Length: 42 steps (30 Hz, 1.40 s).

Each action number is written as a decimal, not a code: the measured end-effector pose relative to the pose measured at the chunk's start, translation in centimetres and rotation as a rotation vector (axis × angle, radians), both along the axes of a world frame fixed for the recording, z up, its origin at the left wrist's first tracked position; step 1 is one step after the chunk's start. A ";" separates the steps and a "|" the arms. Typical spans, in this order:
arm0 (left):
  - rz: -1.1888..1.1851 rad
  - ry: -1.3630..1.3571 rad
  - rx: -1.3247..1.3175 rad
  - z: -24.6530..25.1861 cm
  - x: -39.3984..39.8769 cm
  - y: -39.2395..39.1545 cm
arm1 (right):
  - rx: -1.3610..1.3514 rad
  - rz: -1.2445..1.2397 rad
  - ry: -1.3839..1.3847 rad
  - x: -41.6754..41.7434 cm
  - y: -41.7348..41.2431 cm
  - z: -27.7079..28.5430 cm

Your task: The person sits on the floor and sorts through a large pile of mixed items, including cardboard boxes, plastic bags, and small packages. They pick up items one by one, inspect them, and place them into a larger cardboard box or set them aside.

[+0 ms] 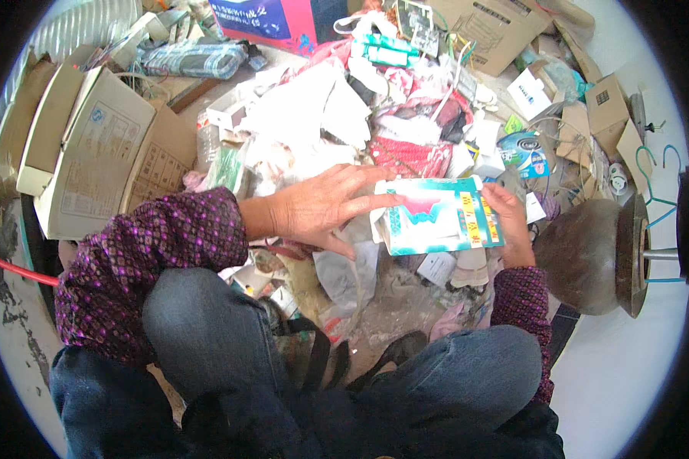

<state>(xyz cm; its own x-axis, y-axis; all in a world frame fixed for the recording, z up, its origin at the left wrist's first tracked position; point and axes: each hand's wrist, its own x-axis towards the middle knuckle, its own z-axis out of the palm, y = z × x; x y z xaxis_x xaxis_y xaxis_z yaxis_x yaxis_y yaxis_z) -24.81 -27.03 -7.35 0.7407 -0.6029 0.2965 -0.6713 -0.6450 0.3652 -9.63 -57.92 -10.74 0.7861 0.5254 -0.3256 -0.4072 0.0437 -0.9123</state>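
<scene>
A teal and white printed cardboard box [436, 215] with yellow panels is held above a heap of mixed waste. My right hand [508, 221] grips its right edge, with the thumb near the upper right corner. My left hand [327, 203] reaches in from the left with its fingers spread; the fingertips meet or overlap the box's left end, and whether they press on it cannot be told. Beyond the box lie a red knitted cloth [410, 158] and white sheets or bags [298, 109], partly washed out by glare. A crumpled clear plastic bag [350, 272] lies below the left hand.
Cardboard boxes [97, 155] stand at the left. A pink and blue carton [270, 23] and a brown carton [491, 34] stand at the back. At the right are a dark rounded pot [585, 258], an open small carton [608, 112] and teal clothes hangers [657, 201].
</scene>
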 end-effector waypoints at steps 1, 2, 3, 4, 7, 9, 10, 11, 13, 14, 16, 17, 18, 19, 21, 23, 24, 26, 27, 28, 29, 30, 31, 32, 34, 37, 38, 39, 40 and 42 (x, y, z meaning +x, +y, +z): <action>0.040 -0.032 -0.041 0.1 0.2 -0.3 | 0.046 -0.026 0.068 0.0 0.5 -0.3; 0.092 -0.026 -0.105 0.2 0.7 -0.4 | 0.057 -0.080 0.110 -0.2 1.0 -0.7; 0.148 -0.009 -0.170 0.0 0.9 -0.5 | 0.085 -0.072 0.159 -0.8 1.8 -0.9; 0.203 0.008 -0.236 0.0 1.0 -0.4 | 0.155 -0.040 0.213 -1.3 2.3 -0.6; 0.429 0.270 -0.621 -0.1 1.5 0.3 | 0.186 0.087 0.211 -1.0 1.7 -0.6; 0.598 0.243 -0.769 0.4 1.9 1.1 | -0.015 0.140 -0.049 -0.8 0.9 -2.4; 0.633 0.397 -0.918 0.7 2.6 1.8 | -0.218 0.121 -0.288 -1.3 -0.3 -3.4; 0.609 0.370 -1.049 0.6 3.4 2.2 | -0.426 0.105 -0.524 -2.1 -1.6 -4.3; 0.611 0.264 -1.065 -0.2 3.7 3.8 | -0.745 0.289 -0.881 -4.9 -1.6 -6.2; 0.625 0.268 -1.080 0.1 3.8 4.2 | -0.858 0.389 -1.118 -6.9 -1.3 -6.1; 0.697 0.321 -1.186 0.4 4.8 5.1 | -1.045 0.480 -1.369 -8.8 -2.2 -6.3; 0.736 0.353 -1.253 0.8 5.2 5.6 | -1.113 0.477 -1.387 -9.2 -2.7 -7.0; 0.823 0.295 -1.261 1.4 5.6 5.9 | -1.180 0.468 -1.403 -9.3 -3.2 -7.8; 0.861 0.352 -1.299 1.5 6.2 7.2 | -1.143 0.404 -1.252 -8.9 -3.7 -8.3; 0.851 0.407 -1.356 1.5 6.6 9.6 | -1.038 0.286 -0.964 -6.7 -4.5 -9.4; 0.834 0.538 -1.242 1.9 5.7 11.0 | -0.756 -0.076 -0.991 -3.6 -3.9 -8.3; 0.867 0.587 -1.157 1.9 5.5 11.2 | -0.530 -0.227 -0.930 -2.2 -3.3 -5.2; 1.129 0.474 -1.114 0.8 5.5 11.6 | -0.463 -0.362 -0.663 0.3 -4.8 -2.3; 1.250 0.422 -1.089 0.1 5.9 11.4 | -0.378 -0.442 -0.617 1.1 -6.2 -2.2; 1.309 0.357 -1.039 0.0 5.9 11.3 | -0.471 -0.415 -0.708 1.5 -7.6 -2.8; 1.265 0.262 -0.992 -0.4 6.1 11.6 | -0.564 -0.386 -0.798 1.3 -8.8 -3.5; 1.224 0.170 -0.944 -1.1 6.2 12.3 | -0.727 -0.299 -0.882 0.3 -9.3 -3.9; 1.183 0.078 -0.891 -1.0 6.3 12.1 | -0.886 -0.208 -0.962 -1.3 -9.7 -4.5; 1.236 -0.077 -0.801 -1.2 6.5 11.3 | -1.045 -0.111 -1.038 -2.6 -10.0 -5.1; 1.041 -0.247 -0.569 -0.1 6.8 9.7 | -1.195 0.026 -1.056 -5.0 -10.4 -6.8; 0.745 -0.319 -0.434 1.7 7.3 5.2 | -1.276 0.266 -1.177 -6.1 -8.7 -7.4; 0.645 -0.270 -0.375 1.8 7.4 3.9 | -1.275 0.353 -1.236 -6.0 -8.2 -7.4; 0.543 -0.226 -0.322 2.1 7.4 2.8 | -1.261 0.377 -1.222 -5.7 -8.1 -7.6; 0.461 -0.151 -0.279 2.2 7.3 1.7 | -1.248 0.401 -1.210 -5.2 -7.9 -8.2; 0.277 -0.051 -0.220 2.3 7.6 -0.4 | -1.252 0.449 -1.098 -3.9 -7.7 -7.9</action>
<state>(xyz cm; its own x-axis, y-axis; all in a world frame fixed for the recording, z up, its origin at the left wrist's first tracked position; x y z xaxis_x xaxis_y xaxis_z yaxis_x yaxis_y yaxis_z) -17.21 -27.46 -5.07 0.8480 -0.2983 0.4381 -0.5027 -0.7148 0.4862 -13.57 -65.58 -18.66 0.7777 0.6151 -0.1299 0.6001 -0.7879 -0.1381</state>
